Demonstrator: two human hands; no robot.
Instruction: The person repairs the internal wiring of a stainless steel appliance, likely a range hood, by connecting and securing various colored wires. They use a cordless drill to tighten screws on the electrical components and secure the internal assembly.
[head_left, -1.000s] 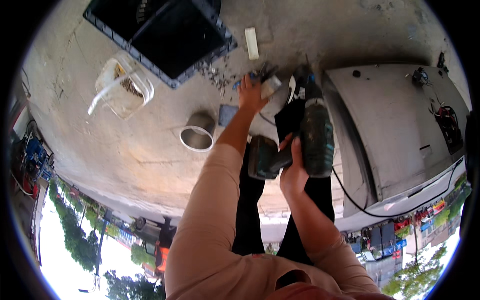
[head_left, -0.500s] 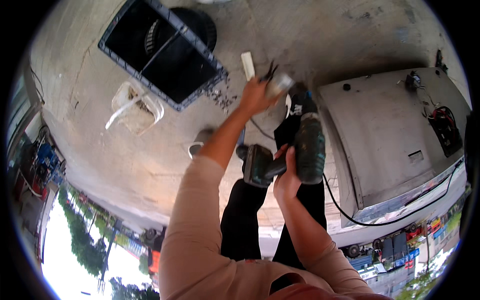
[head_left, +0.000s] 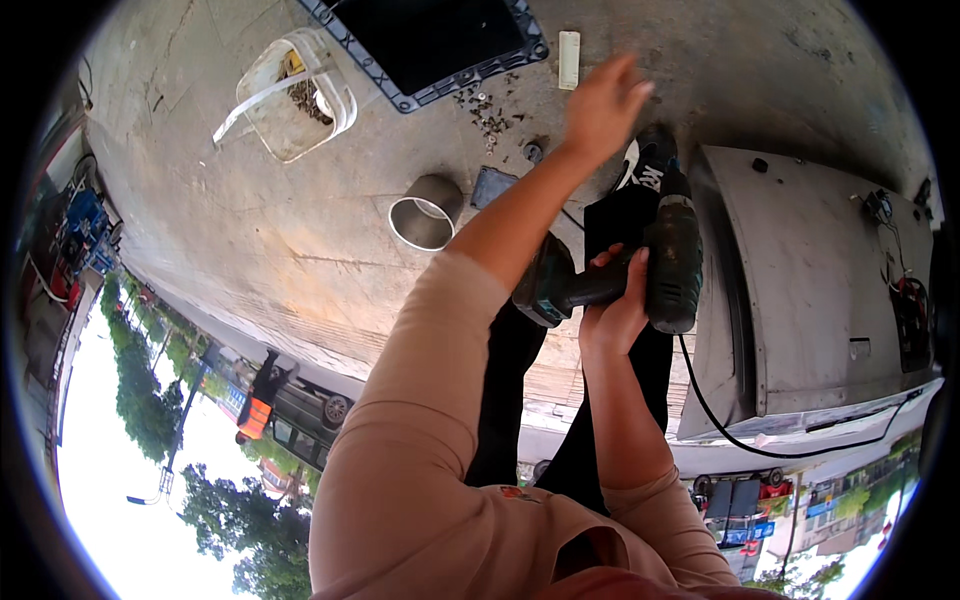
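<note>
My right hand is wrapped round the grip of a dark green and black cordless drill. The drill's nose points away from me, above my leg and shoe. Its battery end lies to the left, partly behind my left forearm. Stretched out over the floor, my left hand is slightly blurred, with fingers apart and nothing visible in it. Just beyond it lies a pale rectangular piece. Small screws or similar bits are scattered to its left. A small dark round part sits near my left wrist.
An open-topped metal cylinder and a flat grey piece are left of my forearm. Farther off are a white plastic tub and a dark framed panel. A large metal cabinet with a black cable stands at the right.
My left hand has let go of a blurred silvery object with dark prongs, which I can no longer see. The view has shifted; the right hand still grips the drill.
</note>
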